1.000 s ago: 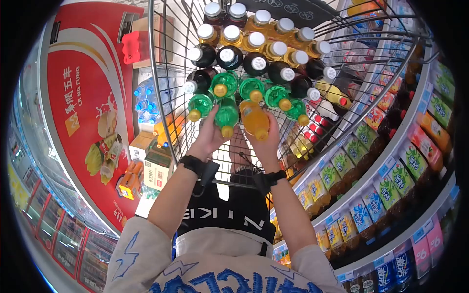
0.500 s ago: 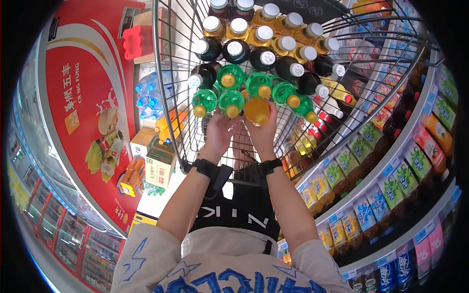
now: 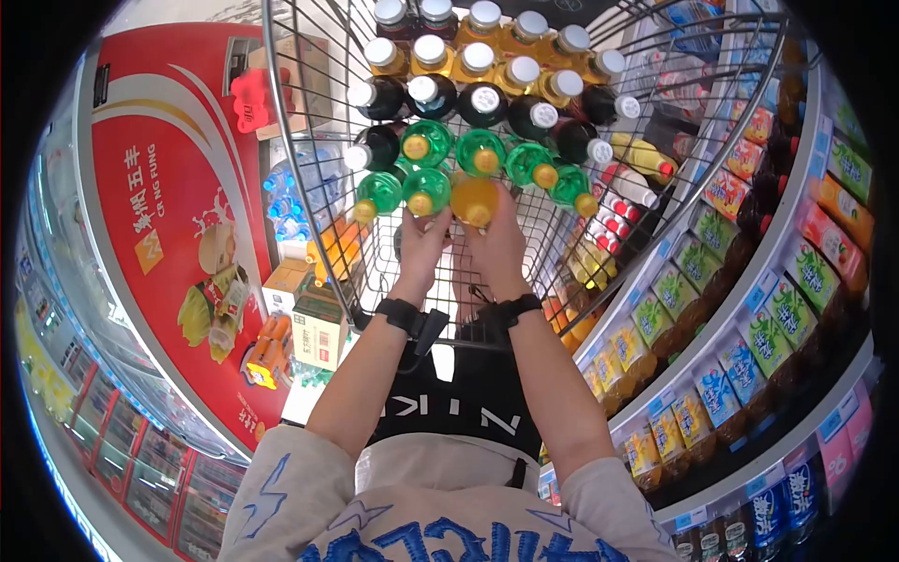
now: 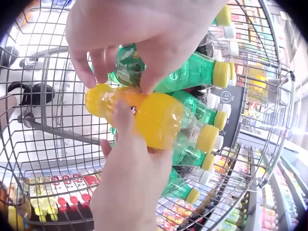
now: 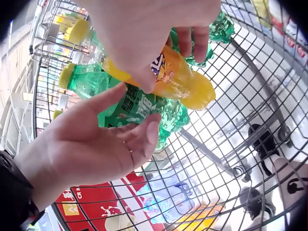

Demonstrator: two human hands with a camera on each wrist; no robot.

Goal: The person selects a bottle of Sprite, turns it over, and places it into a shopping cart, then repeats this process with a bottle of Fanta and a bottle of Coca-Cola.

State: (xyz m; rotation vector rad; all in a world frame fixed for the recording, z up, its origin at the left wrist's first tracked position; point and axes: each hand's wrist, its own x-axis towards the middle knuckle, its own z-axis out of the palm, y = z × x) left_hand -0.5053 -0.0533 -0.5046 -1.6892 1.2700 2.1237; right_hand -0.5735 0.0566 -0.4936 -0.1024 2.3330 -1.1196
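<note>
An orange soda bottle (image 3: 473, 192) with a yellow cap stands close to the green soda bottles, near side of the cart. My right hand (image 3: 496, 245) grips it round the label, thumb on one side and fingers on the other in the right wrist view. Just left of it is a green soda bottle (image 3: 426, 180) with a yellow cap. My left hand (image 3: 421, 253) is at that green bottle, its thumb and loosely bent fingers against the near side, as the right wrist view shows. The mesh floor (image 5: 250, 86) lies beyond the orange bottle's base.
Around the bottles stands a wire shopping cart (image 3: 276, 70). Behind the green bottles are rows of dark bottles (image 3: 482, 105) and amber bottles (image 3: 478, 61) with white caps. Drink shelves (image 3: 749, 328) curve along the right; a red cabinet (image 3: 159, 309) is at left.
The green bottle my left hand held has gone forward into the green row, and that hand has loosened from it. My right hand has brought the orange bottle forward beside it.
</note>
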